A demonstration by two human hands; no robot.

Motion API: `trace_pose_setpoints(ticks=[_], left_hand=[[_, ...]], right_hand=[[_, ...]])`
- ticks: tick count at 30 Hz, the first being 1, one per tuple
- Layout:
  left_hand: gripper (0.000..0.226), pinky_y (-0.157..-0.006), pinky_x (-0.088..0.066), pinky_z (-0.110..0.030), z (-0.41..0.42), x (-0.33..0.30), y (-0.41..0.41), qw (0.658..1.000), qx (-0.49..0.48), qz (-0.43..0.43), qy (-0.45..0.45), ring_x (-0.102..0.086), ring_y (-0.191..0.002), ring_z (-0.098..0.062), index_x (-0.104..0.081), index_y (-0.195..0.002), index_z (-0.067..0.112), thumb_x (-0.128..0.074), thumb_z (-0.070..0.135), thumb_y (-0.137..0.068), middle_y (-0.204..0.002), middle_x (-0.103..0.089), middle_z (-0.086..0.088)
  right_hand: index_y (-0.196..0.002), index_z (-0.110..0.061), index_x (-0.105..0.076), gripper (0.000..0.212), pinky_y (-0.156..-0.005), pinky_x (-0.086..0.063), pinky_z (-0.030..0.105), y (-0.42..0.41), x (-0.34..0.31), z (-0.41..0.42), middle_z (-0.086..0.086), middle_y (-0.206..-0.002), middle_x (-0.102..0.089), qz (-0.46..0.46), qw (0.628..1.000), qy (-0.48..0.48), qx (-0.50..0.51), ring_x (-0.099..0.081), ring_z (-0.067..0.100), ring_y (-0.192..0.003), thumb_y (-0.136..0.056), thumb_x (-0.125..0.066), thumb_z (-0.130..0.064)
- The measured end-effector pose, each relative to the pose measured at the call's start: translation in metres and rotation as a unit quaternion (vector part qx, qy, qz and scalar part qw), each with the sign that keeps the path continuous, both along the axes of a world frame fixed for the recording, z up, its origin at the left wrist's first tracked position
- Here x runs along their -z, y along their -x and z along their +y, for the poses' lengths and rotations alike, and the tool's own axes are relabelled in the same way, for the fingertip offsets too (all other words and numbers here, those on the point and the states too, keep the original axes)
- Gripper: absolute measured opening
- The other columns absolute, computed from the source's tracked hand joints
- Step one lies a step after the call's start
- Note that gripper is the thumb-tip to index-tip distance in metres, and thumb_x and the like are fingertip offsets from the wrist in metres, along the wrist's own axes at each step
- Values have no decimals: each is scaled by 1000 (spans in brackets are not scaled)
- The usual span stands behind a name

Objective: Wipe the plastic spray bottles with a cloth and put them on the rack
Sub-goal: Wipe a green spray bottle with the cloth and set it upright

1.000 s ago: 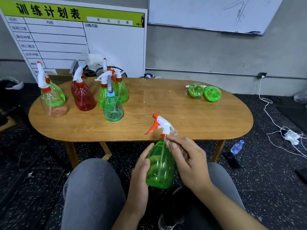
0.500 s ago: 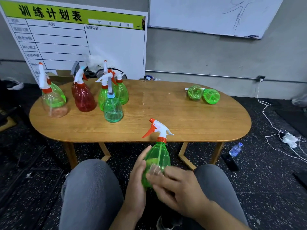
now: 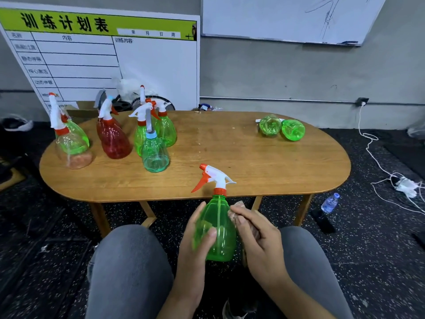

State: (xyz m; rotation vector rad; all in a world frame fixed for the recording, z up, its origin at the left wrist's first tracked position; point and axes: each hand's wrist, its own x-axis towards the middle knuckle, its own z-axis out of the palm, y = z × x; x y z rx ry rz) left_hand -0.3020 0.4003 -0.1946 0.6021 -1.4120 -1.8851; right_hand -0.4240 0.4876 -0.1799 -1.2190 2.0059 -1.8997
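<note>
just in front of the wooden table, above the person's knees, a green spray bottle stands upright between both hands. left hand curls round its body, thumb across the front. right hand presses a pinkish cloth to the bottle's right side, fingers closed over the cloth. the bottle looks empty, so likely light, with thin, smooth plastic that may flex and slip; the narrow neck below the orange collar seems the surest hold. on the table's left part stand a pale green bottle, a red bottle, more green ones and one on something pinkish. on the table's far right lie two green bottles on their sides. no rack can be made out.
</note>
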Motion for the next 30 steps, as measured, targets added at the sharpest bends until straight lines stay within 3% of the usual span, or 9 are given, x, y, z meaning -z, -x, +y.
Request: trace_pose_setpoints(ticks=[6, 11, 15, 18, 21, 25, 27, 30], left_hand=[[66, -115, -46, -55, 2, 2, 2, 1000, 9, 2, -2, -62, -136, -23, -54, -149, 45, -67, 55, -85, -148, -65, 3], [66, -109, -51, -52, 4, 1, 3, 999, 28, 14, -18, -65, -133, -25, -53, -148, 44, -64, 56, -84, -146, -66, 3], [59, -116, -44, -60, 1, 3, 0, 1000, 14, 3, -14, -60, -139, -23, -56, -149, 43, -61, 53, -91, -151, -62, 2], [52, -117, -43, -57, 1, 3, -2, 1000, 2, 7, -11, -60, -139, -22, -52, -152, 35, -51, 38, -100, -149, -64, 3], [50, -107, -54, -47, 1, 1, -4, 1000, 5, 18, -17, -66, -131, -23, -48, -154, 35, -46, 37, -104, -142, -69, 1], [44, -92, -60, -34, -2, -3, -6, 998, 6, 41, -46, -69, -126, -29, -52, -152, 37, -40, 31, -110, -140, -70, -4], [45, -92, -60, -33, -2, -4, -6, 998, 7, 47, -47, -68, -128, -30, -51, -153, 36, -45, 35, -108, -141, -69, -6], [51, -97, -59, -35, 0, -7, -3, 998, 13, 47, -33, -67, -131, -27, -50, -152, 31, -44, 37, -102, -142, -69, -6]], right_hand=[[-122, -32, -75, 27, -96, -54, 26, 6, -9, -7, -12, -117, -75, -23, 999, 37, 4, -70, 14, -113, -101, -60, -23], [-120, -28, -76, 25, -91, -55, 30, 15, -30, -22, -10, -110, -76, 12, 999, 42, 0, -71, 18, -106, -102, -61, -22], [-120, -33, -78, 26, -72, -55, 31, 13, -25, -28, -10, -93, -71, 92, 995, -44, -19, -67, 14, -81, -103, -59, -39], [-121, -31, -77, 26, -59, -44, 18, 3, -16, -18, -16, -81, -53, 170, 984, -49, -26, -55, 6, -67, -103, -59, -37], [-124, -26, -75, 23, -58, -44, 17, -10, -7, 1, -19, -87, -50, 250, 963, -44, -85, -51, 2, -66, -105, -63, -28], [-126, -25, -75, 27, -65, -52, 24, -15, 0, 19, -6, -92, -62, 346, 925, -32, -152, -58, 8, -73, -100, -72, -21], [-125, -24, -76, 25, -63, -52, 23, -13, -5, 19, -4, -91, -63, 345, 926, -21, -152, -58, 8, -72, -100, -72, -20], [-124, -25, -76, 23, -58, -45, 19, -4, -23, 7, -7, -85, -58, 277, 956, -7, -99, -53, 4, -68, -106, -62, -30]])
